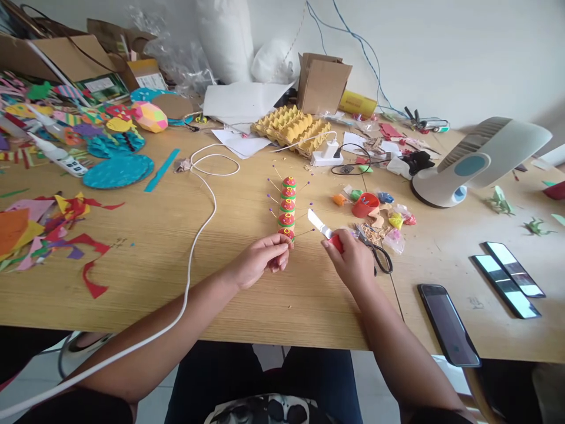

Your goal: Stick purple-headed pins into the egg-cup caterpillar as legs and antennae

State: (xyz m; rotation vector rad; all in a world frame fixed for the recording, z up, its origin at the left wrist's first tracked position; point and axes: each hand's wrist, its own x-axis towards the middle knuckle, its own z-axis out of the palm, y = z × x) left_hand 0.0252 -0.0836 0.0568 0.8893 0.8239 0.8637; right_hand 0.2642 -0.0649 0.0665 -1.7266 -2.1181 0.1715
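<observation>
A caterpillar-like craft figure [287, 205] of red and green rounded segments with yellow dots lies on the table, and thin sticks with purple tips stand out on both sides. At its near end, my left hand [267, 254] is closed, the fingertips pinched against the last segment. My right hand [352, 259] grips the red handle of a knife [318, 223] with a broad, pale blade, which points toward the figure but is apart from it. Black-handled scissors [382, 258] lie just beyond my right hand, partly hidden by it.
Right of the figure lie a red ring-shaped cup [365, 204], small coloured bags and wood shavings. A white fan [468, 159] and a phone [448, 324] are farther right. A white cable [189, 265] crosses my left forearm. Paper scraps [92, 235] lie left; a yellow egg tray [291, 126] sits behind.
</observation>
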